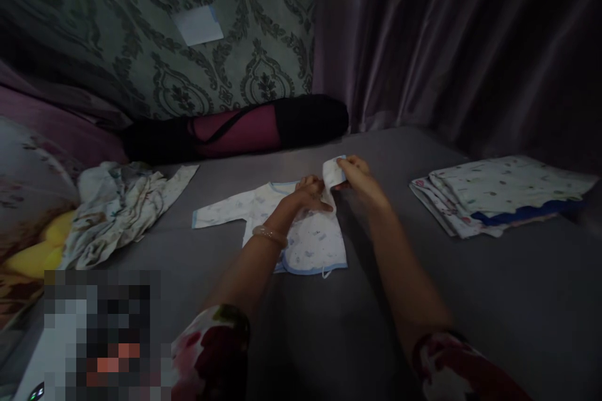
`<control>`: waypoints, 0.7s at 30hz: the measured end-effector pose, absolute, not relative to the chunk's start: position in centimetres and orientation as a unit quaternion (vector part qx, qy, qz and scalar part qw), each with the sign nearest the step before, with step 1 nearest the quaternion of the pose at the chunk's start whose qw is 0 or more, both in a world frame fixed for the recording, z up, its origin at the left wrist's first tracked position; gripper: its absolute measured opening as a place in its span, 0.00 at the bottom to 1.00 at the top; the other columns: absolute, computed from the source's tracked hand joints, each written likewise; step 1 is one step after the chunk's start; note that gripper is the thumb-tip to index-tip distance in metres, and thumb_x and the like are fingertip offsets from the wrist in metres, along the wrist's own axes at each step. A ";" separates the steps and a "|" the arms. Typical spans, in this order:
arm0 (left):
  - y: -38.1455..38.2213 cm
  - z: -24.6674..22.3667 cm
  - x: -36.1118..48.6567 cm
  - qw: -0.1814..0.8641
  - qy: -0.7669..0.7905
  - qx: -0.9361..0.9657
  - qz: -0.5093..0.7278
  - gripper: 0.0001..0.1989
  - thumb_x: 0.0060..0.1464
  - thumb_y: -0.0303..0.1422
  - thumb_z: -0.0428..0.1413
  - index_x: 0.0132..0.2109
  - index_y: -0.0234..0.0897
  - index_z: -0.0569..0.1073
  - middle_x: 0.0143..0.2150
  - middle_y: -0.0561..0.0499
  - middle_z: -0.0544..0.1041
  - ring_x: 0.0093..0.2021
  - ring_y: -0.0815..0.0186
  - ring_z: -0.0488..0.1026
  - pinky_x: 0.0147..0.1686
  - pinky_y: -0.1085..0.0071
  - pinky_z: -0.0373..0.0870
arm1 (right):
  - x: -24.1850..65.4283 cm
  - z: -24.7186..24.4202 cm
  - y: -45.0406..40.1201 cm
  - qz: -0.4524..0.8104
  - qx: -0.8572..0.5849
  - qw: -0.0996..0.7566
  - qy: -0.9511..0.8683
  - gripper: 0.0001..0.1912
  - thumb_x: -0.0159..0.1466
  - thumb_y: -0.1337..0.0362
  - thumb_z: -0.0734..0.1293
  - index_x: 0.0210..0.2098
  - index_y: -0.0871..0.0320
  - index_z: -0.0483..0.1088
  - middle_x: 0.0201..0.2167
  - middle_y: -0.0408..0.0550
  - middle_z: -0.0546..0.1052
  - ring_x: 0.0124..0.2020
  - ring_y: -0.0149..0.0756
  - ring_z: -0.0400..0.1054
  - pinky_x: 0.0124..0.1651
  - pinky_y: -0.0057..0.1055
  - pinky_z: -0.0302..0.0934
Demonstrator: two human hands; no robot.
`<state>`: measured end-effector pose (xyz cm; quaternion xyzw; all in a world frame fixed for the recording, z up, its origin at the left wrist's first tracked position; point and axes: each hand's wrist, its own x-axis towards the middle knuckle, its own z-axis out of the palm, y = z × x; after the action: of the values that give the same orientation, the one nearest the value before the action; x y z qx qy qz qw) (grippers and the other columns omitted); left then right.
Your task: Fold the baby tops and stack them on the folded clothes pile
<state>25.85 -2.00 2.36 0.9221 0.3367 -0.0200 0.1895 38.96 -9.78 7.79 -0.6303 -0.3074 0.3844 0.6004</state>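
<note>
A small white baby shirt point(315, 244) with a faint print and blue trim lies spread on the grey bed surface, one sleeve stretched out to the left. My left hand point(311, 193), with a bracelet at the wrist, rests on the shirt's upper right part, thumb apart from the bent fingers. Between the thumb and fingers of my right hand point(360, 177) is the cuff end of the other sleeve, raised off the bed and folded upward. A thin white tie shows at the shirt's lower hem.
To the right lies a stack of folded printed cloths point(508, 191). Crumpled printed cloth point(126, 207) sits at the left beside a yellow item point(42, 247). A long black and maroon bag point(244, 128) lies along the patterned wall. A pixelated patch covers the lower left.
</note>
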 end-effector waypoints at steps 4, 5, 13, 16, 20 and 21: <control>-1.8 1.8 25.6 0.206 0.348 0.914 0.029 0.43 0.37 0.51 0.65 0.60 0.39 0.66 0.60 0.41 0.63 0.61 0.41 0.58 0.59 0.53 0.57 | 36.8 7.5 -9.1 0.405 -0.647 0.578 -0.290 0.03 0.63 0.64 0.63 0.35 0.57 0.65 0.24 0.41 0.70 0.25 0.31 0.68 0.21 0.25 0.65; -1.8 1.7 25.2 0.209 0.346 0.914 0.043 0.41 0.37 0.50 0.65 0.59 0.39 0.68 0.59 0.41 0.64 0.60 0.41 0.59 0.59 0.53 0.58 | 36.5 7.4 -9.0 0.406 -0.648 0.577 -0.289 0.03 0.64 0.64 0.62 0.34 0.57 0.64 0.24 0.41 0.70 0.25 0.31 0.68 0.21 0.24 0.65; -2.5 1.5 19.2 0.331 0.399 0.820 0.244 0.25 0.50 0.38 0.59 0.55 0.32 0.69 0.50 0.40 0.73 0.48 0.56 0.71 0.50 0.61 0.68 | 34.7 6.4 -8.6 0.404 -0.648 0.579 -0.284 0.03 0.65 0.64 0.62 0.36 0.56 0.64 0.25 0.41 0.71 0.26 0.31 0.69 0.24 0.25 0.68; -3.1 1.3 17.6 0.446 0.449 0.707 0.315 0.22 0.57 0.39 0.53 0.54 0.30 0.68 0.44 0.41 0.75 0.39 0.63 0.74 0.39 0.67 0.71 | 33.8 5.4 -8.5 0.419 -0.649 0.551 -0.316 0.08 0.67 0.61 0.61 0.39 0.58 0.67 0.31 0.46 0.75 0.29 0.33 0.72 0.27 0.27 0.69; -3.5 0.9 16.9 0.497 0.454 0.652 0.348 0.23 0.62 0.48 0.45 0.45 0.31 0.72 0.36 0.44 0.76 0.32 0.66 0.72 0.33 0.70 0.69 | 33.6 4.4 -8.6 0.510 -0.584 0.491 -0.397 0.18 0.70 0.56 0.54 0.51 0.59 0.67 0.51 0.57 0.75 0.46 0.37 0.73 0.45 0.34 0.70; -3.5 0.8 16.9 0.484 0.455 0.658 0.354 0.25 0.61 0.50 0.44 0.44 0.31 0.72 0.34 0.45 0.75 0.32 0.66 0.72 0.32 0.70 0.68 | 33.9 4.3 -8.6 0.519 -0.576 0.486 -0.404 0.20 0.71 0.56 0.52 0.54 0.59 0.65 0.55 0.59 0.72 0.51 0.38 0.71 0.49 0.35 0.68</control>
<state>16.86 -3.55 0.76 0.6581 0.4554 0.3535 0.4843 33.90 -8.57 4.28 -0.5757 -0.4038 0.5194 0.4856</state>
